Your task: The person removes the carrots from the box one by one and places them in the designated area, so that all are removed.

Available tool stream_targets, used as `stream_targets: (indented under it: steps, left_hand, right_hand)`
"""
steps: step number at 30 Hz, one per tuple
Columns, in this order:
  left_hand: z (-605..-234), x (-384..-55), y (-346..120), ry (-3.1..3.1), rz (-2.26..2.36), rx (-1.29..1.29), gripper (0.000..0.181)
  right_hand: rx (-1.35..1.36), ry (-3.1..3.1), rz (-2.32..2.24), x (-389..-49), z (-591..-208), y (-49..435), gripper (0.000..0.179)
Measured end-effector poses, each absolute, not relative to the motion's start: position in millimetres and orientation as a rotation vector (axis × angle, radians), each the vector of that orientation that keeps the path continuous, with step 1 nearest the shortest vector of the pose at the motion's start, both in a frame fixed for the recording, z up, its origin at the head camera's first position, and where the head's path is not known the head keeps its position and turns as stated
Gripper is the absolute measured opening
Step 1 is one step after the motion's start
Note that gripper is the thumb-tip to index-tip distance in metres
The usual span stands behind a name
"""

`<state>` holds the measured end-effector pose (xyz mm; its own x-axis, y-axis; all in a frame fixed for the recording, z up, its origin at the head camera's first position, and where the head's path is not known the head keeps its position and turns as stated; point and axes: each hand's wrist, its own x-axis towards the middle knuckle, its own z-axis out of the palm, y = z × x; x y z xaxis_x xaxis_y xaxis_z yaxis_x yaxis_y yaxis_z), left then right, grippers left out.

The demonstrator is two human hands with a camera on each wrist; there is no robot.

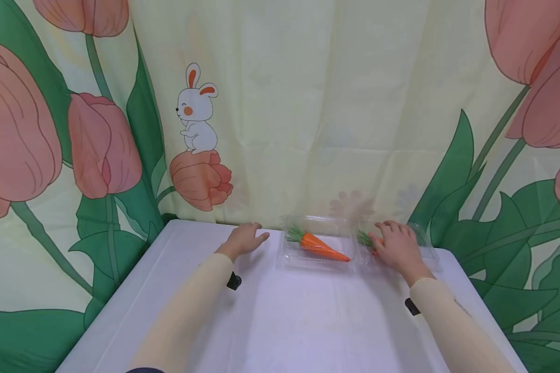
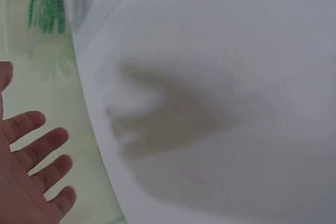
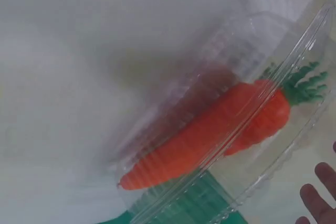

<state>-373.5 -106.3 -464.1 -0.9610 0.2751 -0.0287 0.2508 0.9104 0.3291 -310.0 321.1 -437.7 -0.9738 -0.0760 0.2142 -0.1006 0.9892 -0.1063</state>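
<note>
Right hand [image 1: 399, 251] blocks most of the right carrot [image 3: 194, 132] from the head view, and whether its fingers touch the right box [image 1: 429, 254], we can't tell! Over at the left wrist, the left hand [image 2: 23, 169] runs off the side, the left carrot [image 2: 48, 6] is chopped at the top, the left box [image 2: 17, 32] partly blurred!

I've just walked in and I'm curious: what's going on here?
A person's right hand is over one clear container with a carrot inside; contact is unclear. Their left hand is empty, fingers spread, above the white table. Between the hands sits another container, also with a carrot.
</note>
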Motion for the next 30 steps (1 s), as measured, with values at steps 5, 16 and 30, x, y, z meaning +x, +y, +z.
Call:
stream_targets:
  steps: [5,16,30]
  left_hand:
    - [-471.6,-368.9,-100.0,2.866,0.854,0.341,0.051]
    - [-499.1,-353.0,-77.5,2.660,1.382,0.151,0.036]
    - [-511.1,-339.1,-57.6,2.486,1.717,0.122,0.039]
  right_hand:
    - [0.130,-2.903,0.178,-309.8,-440.1,312.6,0.057]
    - [0.126,-2.759,0.429,-297.0,-457.4,293.8,0.024]
    - [-0.096,-2.854,0.630,-273.9,-471.7,265.8,0.039]
